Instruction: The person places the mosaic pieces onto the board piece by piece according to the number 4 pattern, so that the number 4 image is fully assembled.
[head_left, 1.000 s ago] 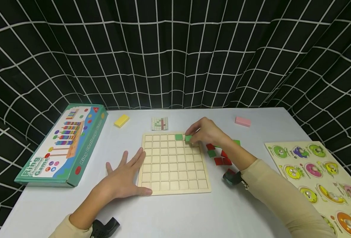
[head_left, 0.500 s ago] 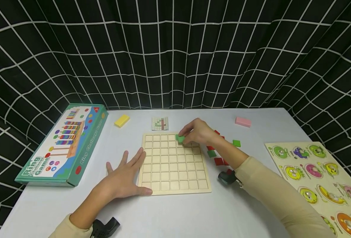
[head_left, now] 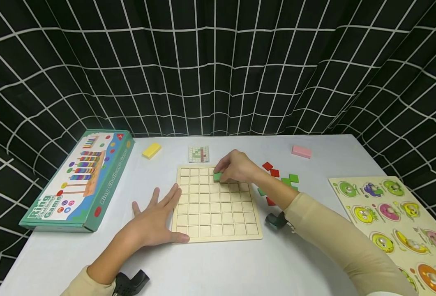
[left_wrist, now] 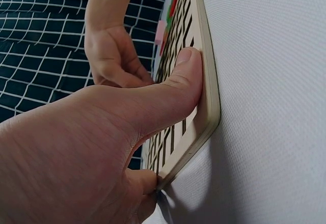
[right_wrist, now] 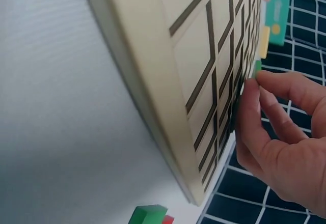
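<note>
A wooden grid board [head_left: 218,213] lies on the white table. My right hand [head_left: 236,167] hovers over its upper rows and pinches a green square tile [head_left: 217,176] between thumb and fingers. The right wrist view shows that tile [right_wrist: 257,66] at my fingertips [right_wrist: 252,89], close to the board [right_wrist: 168,56]. My left hand [head_left: 153,220] lies flat on the table at the board's left side. Its thumb [left_wrist: 178,79] presses on the board's edge [left_wrist: 211,96]. Loose red and green tiles [head_left: 277,177] lie right of the board, partly hidden by my right forearm.
A green ring game box [head_left: 77,181] lies at the left. A yellow block [head_left: 151,150], a small pattern card [head_left: 198,154] and a pink block [head_left: 301,151] lie behind the board. A fruit peg puzzle [head_left: 395,213] lies at the right edge. A black grid curtain hangs behind.
My right hand has moved left over the board's top rows with the green tile. A green tile seen earlier in the top row is now hidden under that hand. The left hand has stayed still.
</note>
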Tool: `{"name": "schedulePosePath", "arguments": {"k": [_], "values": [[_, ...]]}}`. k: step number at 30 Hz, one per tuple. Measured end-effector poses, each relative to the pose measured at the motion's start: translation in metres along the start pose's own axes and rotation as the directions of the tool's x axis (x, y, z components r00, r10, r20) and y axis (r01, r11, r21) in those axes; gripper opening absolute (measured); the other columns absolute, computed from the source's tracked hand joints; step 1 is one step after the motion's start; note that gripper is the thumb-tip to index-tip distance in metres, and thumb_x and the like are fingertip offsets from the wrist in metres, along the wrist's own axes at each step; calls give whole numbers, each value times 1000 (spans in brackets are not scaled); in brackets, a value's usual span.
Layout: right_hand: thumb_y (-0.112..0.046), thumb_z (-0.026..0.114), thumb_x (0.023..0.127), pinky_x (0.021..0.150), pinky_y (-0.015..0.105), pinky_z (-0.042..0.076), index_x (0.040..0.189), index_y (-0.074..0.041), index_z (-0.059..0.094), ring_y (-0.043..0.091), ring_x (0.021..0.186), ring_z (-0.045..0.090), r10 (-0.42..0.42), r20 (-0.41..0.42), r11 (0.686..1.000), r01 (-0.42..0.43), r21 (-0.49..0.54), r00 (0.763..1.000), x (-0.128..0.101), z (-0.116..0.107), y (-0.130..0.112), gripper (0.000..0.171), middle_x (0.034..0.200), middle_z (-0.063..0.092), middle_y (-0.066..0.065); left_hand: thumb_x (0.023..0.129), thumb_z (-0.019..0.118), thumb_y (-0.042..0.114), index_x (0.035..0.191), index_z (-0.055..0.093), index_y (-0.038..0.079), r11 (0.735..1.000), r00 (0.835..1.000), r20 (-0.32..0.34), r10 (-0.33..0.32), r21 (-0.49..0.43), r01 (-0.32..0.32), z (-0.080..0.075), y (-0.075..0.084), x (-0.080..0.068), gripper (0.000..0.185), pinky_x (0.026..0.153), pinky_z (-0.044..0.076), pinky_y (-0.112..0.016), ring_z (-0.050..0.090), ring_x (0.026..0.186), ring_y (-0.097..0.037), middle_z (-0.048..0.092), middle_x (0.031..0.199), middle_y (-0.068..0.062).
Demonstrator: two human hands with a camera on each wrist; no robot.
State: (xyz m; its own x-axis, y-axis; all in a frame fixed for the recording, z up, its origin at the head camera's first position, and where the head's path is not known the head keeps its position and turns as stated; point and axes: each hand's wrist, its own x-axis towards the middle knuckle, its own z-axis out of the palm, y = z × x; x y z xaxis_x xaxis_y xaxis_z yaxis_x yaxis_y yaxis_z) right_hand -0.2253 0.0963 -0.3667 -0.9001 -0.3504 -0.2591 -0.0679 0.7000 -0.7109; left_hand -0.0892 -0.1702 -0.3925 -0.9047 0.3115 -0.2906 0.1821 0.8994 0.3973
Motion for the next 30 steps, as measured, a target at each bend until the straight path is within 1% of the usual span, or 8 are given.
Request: {"name": "schedulePosePath", "arguments": {"k": [8, 19, 30], "values": [[2, 80, 75, 73, 25, 50, 96, -10, 83, 16, 86, 61, -12, 4, 999, 12, -45, 1000, 4, 7, -5, 24, 84, 72, 0, 70, 81, 74, 169, 15, 17, 1000, 1000, 0, -2, 13, 2, 1, 0, 1, 132, 98, 0, -96, 3, 158, -54, 8, 177, -2], [2, 80, 71, 72, 25, 50, 93, -10, 83, 14, 80, 61, -58, -7, 989, 57, -136, 998, 6, 12, -11, 25, 79, 72, -2, 70, 81, 75, 169, 14, 17, 1000, 1000, 4, -3, 11, 3, 0, -1, 1, 132, 98, 0, -95, 3, 158, -54, 8, 177, -1], [3, 81, 71, 73, 25, 50, 91, -11, 84, 15, 83, 62, -57, -14, 981, 54, -187, 998, 8, 14, -14, 25, 79, 75, -2, 71, 81, 74, 169, 15, 16, 1000, 1000, 10, -5, 5, 5, 0, 1, 0, 132, 98, -1, -96, 3, 157, -55, 8, 177, -2]]}}
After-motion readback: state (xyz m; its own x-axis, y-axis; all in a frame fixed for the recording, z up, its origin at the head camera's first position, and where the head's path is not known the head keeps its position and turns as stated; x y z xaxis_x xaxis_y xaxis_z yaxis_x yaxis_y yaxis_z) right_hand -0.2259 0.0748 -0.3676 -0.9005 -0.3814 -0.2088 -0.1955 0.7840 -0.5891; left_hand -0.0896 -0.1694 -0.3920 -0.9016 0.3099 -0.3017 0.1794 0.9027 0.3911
